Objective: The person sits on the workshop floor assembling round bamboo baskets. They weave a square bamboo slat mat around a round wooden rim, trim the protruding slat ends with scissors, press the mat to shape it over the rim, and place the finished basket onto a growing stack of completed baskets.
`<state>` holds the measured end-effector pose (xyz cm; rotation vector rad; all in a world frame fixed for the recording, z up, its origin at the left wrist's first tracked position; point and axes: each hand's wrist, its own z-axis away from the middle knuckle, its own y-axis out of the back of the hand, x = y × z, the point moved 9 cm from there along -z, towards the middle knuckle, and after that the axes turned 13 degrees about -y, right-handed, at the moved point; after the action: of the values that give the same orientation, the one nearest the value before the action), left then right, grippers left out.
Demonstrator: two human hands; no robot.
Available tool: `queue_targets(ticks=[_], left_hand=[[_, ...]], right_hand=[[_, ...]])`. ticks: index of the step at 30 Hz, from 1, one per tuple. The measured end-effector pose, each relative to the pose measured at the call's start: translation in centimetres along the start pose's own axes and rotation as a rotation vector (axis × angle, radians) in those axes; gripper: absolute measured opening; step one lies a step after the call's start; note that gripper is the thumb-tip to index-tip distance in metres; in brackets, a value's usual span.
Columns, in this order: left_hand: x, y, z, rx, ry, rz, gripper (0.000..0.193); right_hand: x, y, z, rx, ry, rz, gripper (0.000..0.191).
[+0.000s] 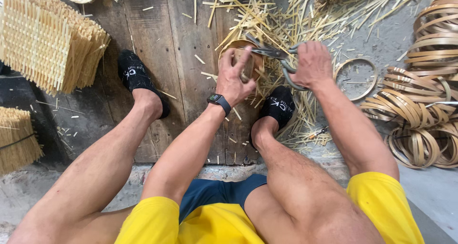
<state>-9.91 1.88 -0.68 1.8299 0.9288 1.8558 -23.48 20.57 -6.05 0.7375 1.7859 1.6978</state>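
L hand (234,77) is gripping the small woven bamboo basket (241,58), thumb and fingers wrapped over its rim, tilting it just above the plank floor (162,38) btwn the two black shoes. R hand (312,65) is clenched thru the loops of the big metal shears (274,55), blades reaching across the basket's top edge. Looks like trimming of the stray strip ends; whether the blades are biting right now, can't quite tell, L fingers are masking the tips. To do this well: keeping the rim turned toward the shears, cutting flush w/ the weave, not into it, and holding that L thumb clear of the blades. Offcuts (267,15) are piling up just beyond, bamboo hoops (424,110) stacked at right, woven mats (47,38) at left, well apart.
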Motion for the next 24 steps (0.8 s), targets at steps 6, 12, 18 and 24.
queue_targets(ticks=[6,12,18,24], left_hand=[[-0.7,1.5,0.9,0.189,0.047,0.127,0.089],[-0.5,1.1,0.7,0.121,0.005,0.071,0.079],[-0.6,1.5,0.0,-0.001,-0.039,0.082,0.077],[-0.6,1.6,-0.6,-0.103,-0.079,0.095,0.074]], right_hand=[[1.9,-4.8,1.4,-0.509,-0.182,-0.027,0.021],[-0.3,0.1,0.7,0.051,-0.006,-0.058,0.055],[1.0,-5.3,1.0,-0.526,-0.202,-0.021,0.030],[0.7,-0.9,-0.3,-0.287,-0.146,-0.125,0.052]])
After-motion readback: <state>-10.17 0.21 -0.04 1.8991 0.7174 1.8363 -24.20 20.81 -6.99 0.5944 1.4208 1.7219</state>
